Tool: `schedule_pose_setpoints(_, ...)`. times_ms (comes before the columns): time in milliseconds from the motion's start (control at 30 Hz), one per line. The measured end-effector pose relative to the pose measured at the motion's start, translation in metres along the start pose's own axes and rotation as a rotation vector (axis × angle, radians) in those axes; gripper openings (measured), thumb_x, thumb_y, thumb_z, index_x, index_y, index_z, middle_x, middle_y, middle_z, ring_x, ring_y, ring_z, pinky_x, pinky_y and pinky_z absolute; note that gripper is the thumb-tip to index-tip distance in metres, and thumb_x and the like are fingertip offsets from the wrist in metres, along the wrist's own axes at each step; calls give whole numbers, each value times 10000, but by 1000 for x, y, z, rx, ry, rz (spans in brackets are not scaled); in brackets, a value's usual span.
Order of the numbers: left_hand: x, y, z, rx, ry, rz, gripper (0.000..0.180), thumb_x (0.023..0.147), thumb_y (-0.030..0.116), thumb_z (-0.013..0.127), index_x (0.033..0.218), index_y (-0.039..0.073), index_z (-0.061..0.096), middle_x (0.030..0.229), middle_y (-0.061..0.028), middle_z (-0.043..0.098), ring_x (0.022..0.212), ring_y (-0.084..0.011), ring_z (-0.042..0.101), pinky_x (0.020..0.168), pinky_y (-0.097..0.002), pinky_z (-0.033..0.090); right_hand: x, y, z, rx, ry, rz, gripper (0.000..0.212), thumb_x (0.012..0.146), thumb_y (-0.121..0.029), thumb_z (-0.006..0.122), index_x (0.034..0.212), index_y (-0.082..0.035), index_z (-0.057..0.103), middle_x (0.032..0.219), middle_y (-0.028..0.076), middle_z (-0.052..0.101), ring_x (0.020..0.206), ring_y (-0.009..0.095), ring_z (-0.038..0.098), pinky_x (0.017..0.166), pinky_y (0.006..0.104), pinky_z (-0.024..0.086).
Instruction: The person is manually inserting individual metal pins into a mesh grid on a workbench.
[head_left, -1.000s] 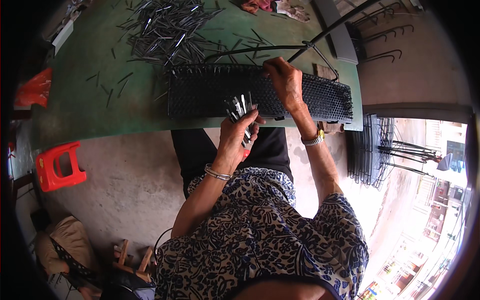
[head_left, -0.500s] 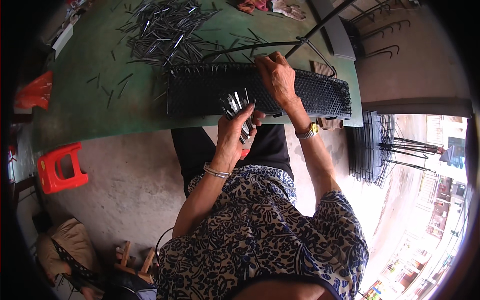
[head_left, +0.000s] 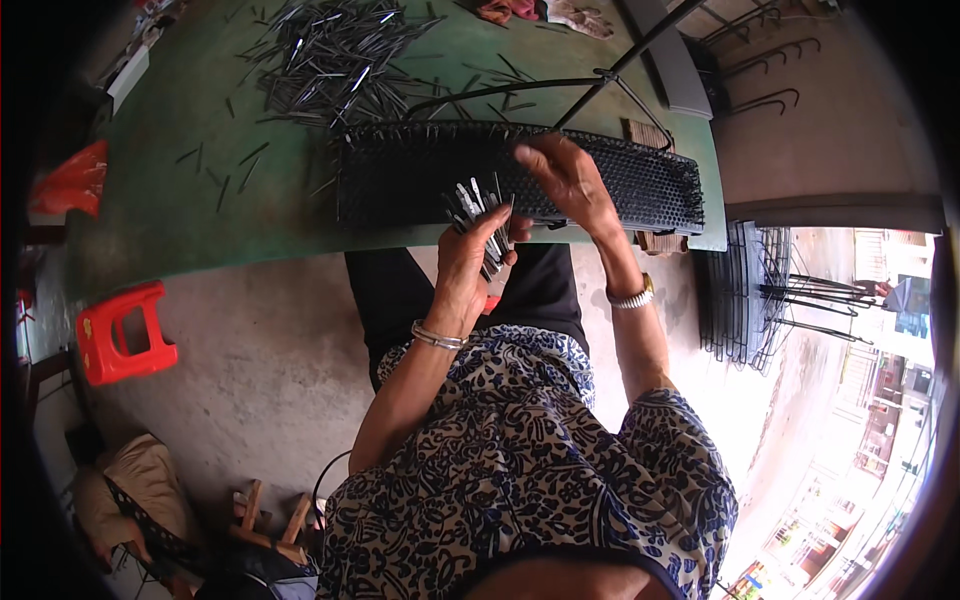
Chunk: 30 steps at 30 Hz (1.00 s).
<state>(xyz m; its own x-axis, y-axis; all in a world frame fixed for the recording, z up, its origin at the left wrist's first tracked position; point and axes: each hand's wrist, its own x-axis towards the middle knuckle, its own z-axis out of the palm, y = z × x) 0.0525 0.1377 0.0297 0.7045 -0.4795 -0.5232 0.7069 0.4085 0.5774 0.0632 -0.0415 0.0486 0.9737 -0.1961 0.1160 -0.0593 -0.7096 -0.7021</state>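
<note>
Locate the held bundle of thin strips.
In the head view, the bundle of thin strips is near the middle, in the left hand, by the near edge of the black mesh panel, left of the right hand.

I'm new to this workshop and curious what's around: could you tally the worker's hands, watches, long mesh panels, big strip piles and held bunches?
Hands: 2, left hand and right hand
Wristwatch: 1
Long black mesh panel: 1
Big pile of strips: 1
Held bunch of strips: 1
Total: 6; single strips overlap too much to count.
</note>
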Motion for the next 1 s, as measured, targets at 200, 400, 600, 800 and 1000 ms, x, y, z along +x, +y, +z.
schedule_pose_setpoints(200,3,-3,3,-21,2,-17,197,854,157,684,987,16,652,871,-103,707,748,-187,697,487,-241,485,-33,-18,-5,708,-265,189,111,898,-70,581,902,40,584,735,88,636,658,165,645,621,287,506)
schedule_pose_setpoints(400,8,-15,-1,41,3,-29,182,851,192,698,945,40,660,793,-66,688,660,-143,657,508,-262,474,-5,-1,-5,70,364,12,57,891,-59,584,923,-13,596,714,89,639,614,151,624,575,285,483)
schedule_pose_setpoints(600,6,-14,8,3,-5,-31,166,843,181,711,847,42,621,704,-44,621,569,-103,555,458,-245,425,26,31,20,-71,497,-135,58,882,-77,614,901,-24,600,727,135,640,613,229,636,570,321,482)
schedule_pose_setpoints(800,5,-11,8,-12,-2,-56,167,835,166,716,816,40,606,674,-38,588,547,-89,517,444,-225,377,31,26,13,-12,378,-192,62,862,-75,627,901,-26,622,755,142,651,658,280,652,600,342,490)
schedule_pose_setpoints(1000,4,-14,9,-12,-26,-68,140,856,145,690,828,41,601,684,-34,581,543,-89,501,441,-219,353,27,27,14,-57,437,-165,80,856,-77,633,922,-30,637,774,140,656,688,278,656,628,340,500)
